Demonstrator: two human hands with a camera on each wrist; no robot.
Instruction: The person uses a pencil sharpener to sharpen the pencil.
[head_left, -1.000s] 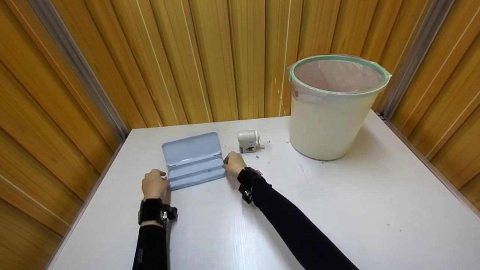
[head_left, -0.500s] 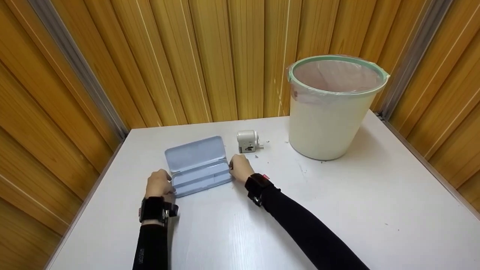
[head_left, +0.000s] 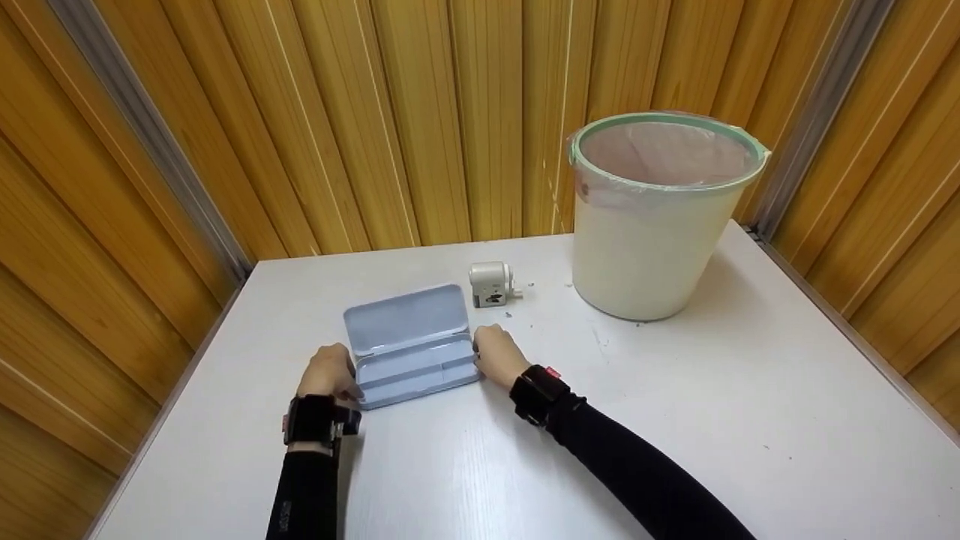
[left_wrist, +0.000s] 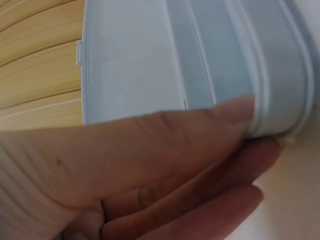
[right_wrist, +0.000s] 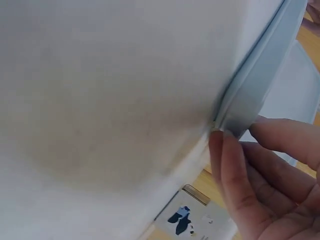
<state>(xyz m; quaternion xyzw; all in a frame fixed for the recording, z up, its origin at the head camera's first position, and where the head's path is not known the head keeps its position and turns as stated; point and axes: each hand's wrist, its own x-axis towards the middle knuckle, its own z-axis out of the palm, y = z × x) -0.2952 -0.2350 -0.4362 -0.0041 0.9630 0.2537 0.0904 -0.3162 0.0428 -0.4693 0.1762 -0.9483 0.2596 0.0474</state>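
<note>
Case [head_left: 414,347], lt. blue, rect.

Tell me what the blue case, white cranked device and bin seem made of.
Blue case: probably hard plastic, smooth with a soft sheen; thin, rounded, evenly coloured walls, though painted metal isn't excluded.
White device: likely rigid plastic; smooth, rounded body with a print.
Bin: likely plastic, smooth and evenly cream; its liner looks like thin film, wrinkled and see-through.
</note>
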